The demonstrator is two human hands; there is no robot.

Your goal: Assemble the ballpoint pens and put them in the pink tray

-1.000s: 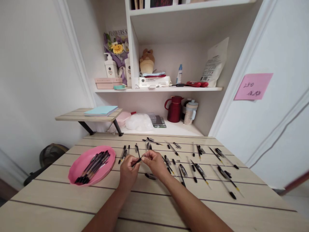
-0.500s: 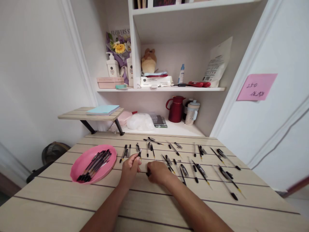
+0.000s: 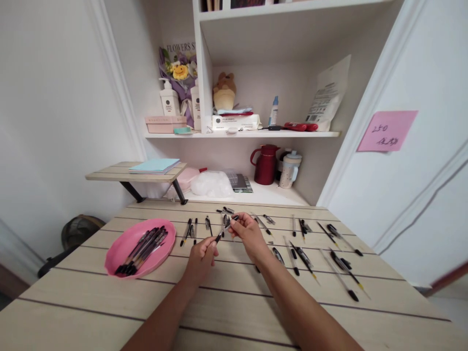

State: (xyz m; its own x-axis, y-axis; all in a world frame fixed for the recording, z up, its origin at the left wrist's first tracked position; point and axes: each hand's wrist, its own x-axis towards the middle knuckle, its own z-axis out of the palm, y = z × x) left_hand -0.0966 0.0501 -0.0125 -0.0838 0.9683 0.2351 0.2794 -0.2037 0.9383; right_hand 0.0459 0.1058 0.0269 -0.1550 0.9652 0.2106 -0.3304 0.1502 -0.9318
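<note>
A stand (image 3: 109,172) topped with blue paper (image 3: 155,165) is seen at the far left, behind a pink dish (image 3: 122,240) that is set on the table (image 3: 219,312). Finished-looking pens (image 3: 146,247) are gathered in the dish, laid side by side on a slant. Just right of it, a few loose parts (image 3: 186,232) are spread, apart from the dish.

At the middle, a pen (image 3: 225,230) is held above the table, tilted, with its far end raised. Its near end is clamped in the fingers of the left hand (image 3: 201,256); its far, black end is pinched by the right hand (image 3: 248,235). The hands are kept a little apart, joined only by the pen. Whether its parts are fully seated cannot be told. The step in hand is judged to be the fitting together of one pen; for the next move, a steady left grip and a straight push along the pen's line are called for, lest the thin piece be bent.

Farther right, clear barrels (image 3: 338,275), black caps (image 3: 278,255) and yellow-tipped refills (image 3: 306,260) are scattered in loose groups. On the wall at the far right, a pink note (image 3: 387,130) is stuck
</note>
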